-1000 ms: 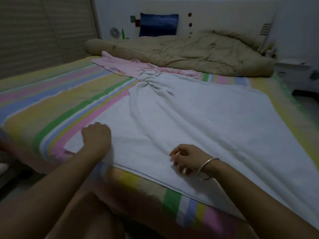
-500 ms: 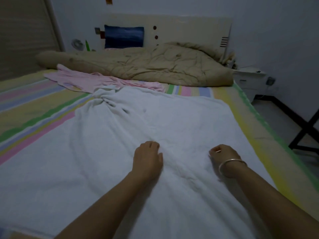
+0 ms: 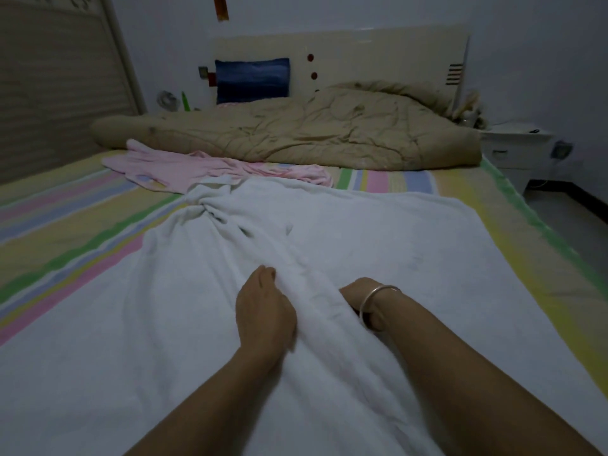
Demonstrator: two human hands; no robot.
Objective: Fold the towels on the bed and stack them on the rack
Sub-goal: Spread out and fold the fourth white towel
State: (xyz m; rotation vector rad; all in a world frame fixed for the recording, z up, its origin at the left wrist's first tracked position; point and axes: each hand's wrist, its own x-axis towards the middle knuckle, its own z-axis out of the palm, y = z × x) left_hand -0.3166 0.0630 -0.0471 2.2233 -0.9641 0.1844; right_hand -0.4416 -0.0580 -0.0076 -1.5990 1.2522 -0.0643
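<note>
A large white terry towel (image 3: 378, 251) lies spread over a bed made up with a pastel striped sheet (image 3: 65, 225), covering most of the near half of the mattress. A raised ridge of its fabric runs between a person's two hands. The left hand (image 3: 263, 311) rests on the towel against the ridge, fingers stretched forward and grasping nothing. The right hand (image 3: 355, 291), with a single silver bangle (image 3: 371, 299) at the wrist, is buried in the fold from the other side; its fingers are hidden, so its grip cannot be told.

Two towels are in view. The second, a crumpled pink towel (image 3: 210, 167), lies beyond the white one, whose bunched far corner touches it. Behind both, one tan quilted comforter (image 3: 312, 133) is heaped across the head of the bed, closing off that end. One blue pillow (image 3: 251, 79) stands against the cream headboard (image 3: 362, 51).

On the left, a broad band of bare striped sheet stays open beside the towel, ending at a slatted beige panel (image 3: 59, 87). On the right, the towel's edge runs close to the mattress edge, leaving a narrow strip of sheet, with dim floor (image 3: 566, 209) beyond. One white bedside cabinet (image 3: 513, 143) stands at the far right corner, near the comforter's end.
</note>
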